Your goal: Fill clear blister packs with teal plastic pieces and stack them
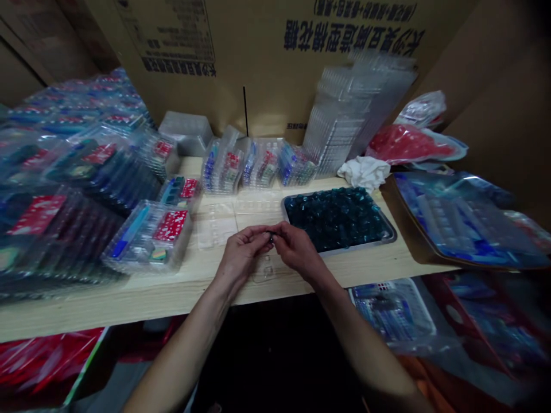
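Note:
My left hand [247, 248] and my right hand [295, 245] meet at the fingertips over the wooden table. Between them they pinch a small dark piece [271, 237], too small to name. Beneath the hands lies a clear plastic tray [217, 225], partly hidden by them. Just right of my right hand stands a shallow tray [390, 236] heaped with dark teal translucent pieces [338, 215]. To the left sits a filled clear pack [148, 238] holding a blue pen-like item, a red patterned card and a small yellow-green piece.
Stacked filled packs [64, 241] crowd the left side. Stacks of clear trays [344, 109] lean against a large cardboard box [258, 63] at the back. A crumpled white tissue [365, 172], a bag of red items [413, 143] and an open carton [408, 229] are at right.

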Tool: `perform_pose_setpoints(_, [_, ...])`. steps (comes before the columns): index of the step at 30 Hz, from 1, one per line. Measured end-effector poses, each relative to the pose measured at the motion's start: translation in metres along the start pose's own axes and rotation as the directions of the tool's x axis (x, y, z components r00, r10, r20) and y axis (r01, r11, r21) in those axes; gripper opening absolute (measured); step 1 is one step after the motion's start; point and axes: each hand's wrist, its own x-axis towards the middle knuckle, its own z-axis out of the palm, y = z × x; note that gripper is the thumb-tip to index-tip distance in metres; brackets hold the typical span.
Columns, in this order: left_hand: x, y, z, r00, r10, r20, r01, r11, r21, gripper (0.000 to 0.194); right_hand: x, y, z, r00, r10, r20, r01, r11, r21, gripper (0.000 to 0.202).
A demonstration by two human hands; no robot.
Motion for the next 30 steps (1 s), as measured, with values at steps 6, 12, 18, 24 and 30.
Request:
perform_pose_setpoints(6, [-0.006,0.009,-0.002,0.982,-0.185,0.043,0.189,0.970,-0.150,0.035,-0.002,0.000,-0.005,0.996,0.058,0.074,-0.067,0.989,0.131,0.026])
perform_pose_setpoints(12, [-0.012,0.003,0.003,0.992,-0.094,-0.088,0.087,0.993,-0.078,0.026,-0.007,-0.010,-0.005,0.998,0.039,0.051,-0.026,0.971,-0.238,0.024])
perform_pose_setpoints(18, [-0.016,-0.003,0.003,0.993,-0.005,-0.117,0.006,1.000,0.010,0.029,-0.006,-0.009,-0.006,0.993,0.093,0.066,-0.066,0.940,-0.336,0.008])
perform_pose_setpoints(24, [-0.019,0.000,0.002,0.981,0.193,-0.001,-0.169,0.862,0.478,0.030,-0.013,-0.018,-0.003,0.998,0.059,0.023,-0.042,0.892,-0.450,0.006])
perform_pose_setpoints(30, [-0.018,0.003,-0.003,0.976,0.209,0.062,-0.194,0.701,0.686,0.025,-0.016,-0.022,-0.003,0.992,0.036,0.123,0.025,0.890,-0.456,0.008])
